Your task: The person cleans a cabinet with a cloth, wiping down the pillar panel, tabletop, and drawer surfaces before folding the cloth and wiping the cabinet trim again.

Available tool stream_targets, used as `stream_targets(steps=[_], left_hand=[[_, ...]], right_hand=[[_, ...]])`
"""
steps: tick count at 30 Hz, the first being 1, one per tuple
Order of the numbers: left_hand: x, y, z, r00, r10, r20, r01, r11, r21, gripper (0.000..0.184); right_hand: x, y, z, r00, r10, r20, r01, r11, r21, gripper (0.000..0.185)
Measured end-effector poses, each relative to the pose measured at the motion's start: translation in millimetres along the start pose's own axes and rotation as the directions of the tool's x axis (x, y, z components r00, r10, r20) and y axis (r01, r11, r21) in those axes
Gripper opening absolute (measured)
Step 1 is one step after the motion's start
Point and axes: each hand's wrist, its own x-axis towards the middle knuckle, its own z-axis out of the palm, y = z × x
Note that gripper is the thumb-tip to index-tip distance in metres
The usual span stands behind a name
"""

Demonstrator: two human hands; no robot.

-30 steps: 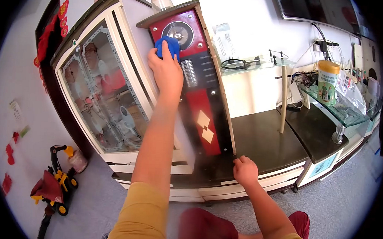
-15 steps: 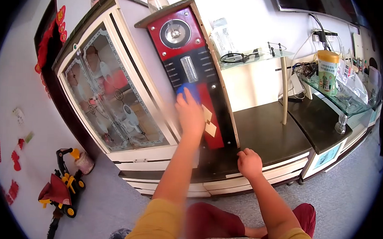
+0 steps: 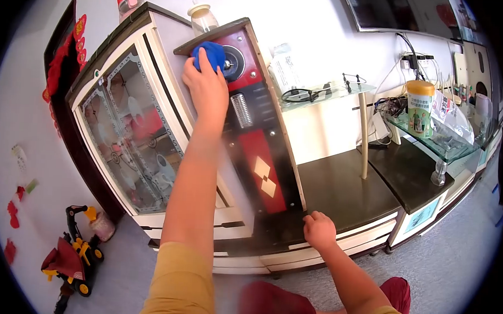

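Note:
My left hand (image 3: 206, 90) is closed over a blue cloth (image 3: 212, 53), pressing it against the upper panel of a tall speaker cabinet (image 3: 253, 115). The cloth covers the left part of the round speaker cone (image 3: 233, 63). Below that, the front has a silver grille (image 3: 242, 110) and a red strip with cream diamond shapes (image 3: 264, 177). Down by the speaker's lower right corner, my right hand (image 3: 320, 230) rests at the front edge of the dark cabinet top (image 3: 345, 189). Its fingers are curled, and whether anything is inside them is hidden.
A glass-door cabinet (image 3: 129, 135) stands left of the speaker, with a jar (image 3: 202, 20) on the speaker's top. To the right are a glass shelf (image 3: 335, 96), a yellow-lidded can (image 3: 419, 111) and a wall-mounted TV (image 3: 403, 18). A toy digger (image 3: 76, 256) sits on the floor.
My left hand has moved up the speaker front with the blue cloth, from above the diamond strip to the speaker cone. My right hand stays by the lower corner. The view has shifted slightly.

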Motion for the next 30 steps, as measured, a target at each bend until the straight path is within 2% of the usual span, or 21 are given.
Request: stream_targets(steps=[3, 8, 12, 15, 16, 19, 22, 23, 26, 30], left_hand=[[-7, -6, 20, 0.976, -0.179, 0.126, 0.16, 0.976, 0.146, 0.066], [-46, 7, 8, 0.948, -0.226, 0.222, 0.199, 0.97, 0.138, 0.065], [-79, 22, -16, 0.884, -0.237, 0.403, 0.178, 0.968, 0.178, 0.063], [-69, 12, -26, 0.875, -0.202, 0.441, 0.234, 0.972, -0.02, 0.057], [-59, 10, -28, 0.912, -0.178, 0.369, 0.228, 0.969, -0.097, 0.052], [-6, 17, -16, 0.997, -0.013, 0.08, 0.021, 0.995, -0.097, 0.053], [36, 34, 11, 0.995, 0.008, 0.102, -0.007, 1.0, -0.008, 0.057], [41, 41, 20, 0.982, -0.014, 0.186, 0.004, 0.999, 0.052, 0.06], [31, 53, 45, 0.963, 0.002, 0.271, -0.086, 0.951, 0.297, 0.063], [-3, 64, 24, 0.937, 0.021, 0.349, -0.114, 0.962, 0.249, 0.068]], right_hand=[[1, -2, -4, 0.999, 0.016, 0.041, -0.016, 1.0, 0.011, 0.004], [1, -2, -2, 0.999, 0.0, 0.032, 0.0, 1.0, -0.007, 0.004], [0, -2, -3, 1.0, -0.011, 0.009, 0.011, 1.0, -0.01, 0.004], [3, -2, -2, 1.0, -0.015, 0.007, 0.015, 1.0, -0.014, 0.004], [2, -2, -2, 1.0, -0.014, 0.018, 0.015, 1.0, -0.015, 0.008], [3, -4, -3, 1.0, -0.003, 0.021, 0.003, 1.0, -0.017, 0.007], [2, -4, -5, 1.0, -0.025, 0.0, 0.025, 1.0, -0.017, 0.007], [3, -4, -6, 1.0, -0.028, 0.002, 0.028, 0.999, -0.019, 0.007], [0, 1, 1, 1.0, -0.026, 0.007, 0.026, 1.0, 0.001, 0.005], [0, -1, -1, 1.0, -0.024, 0.015, 0.024, 1.0, -0.002, 0.004]])
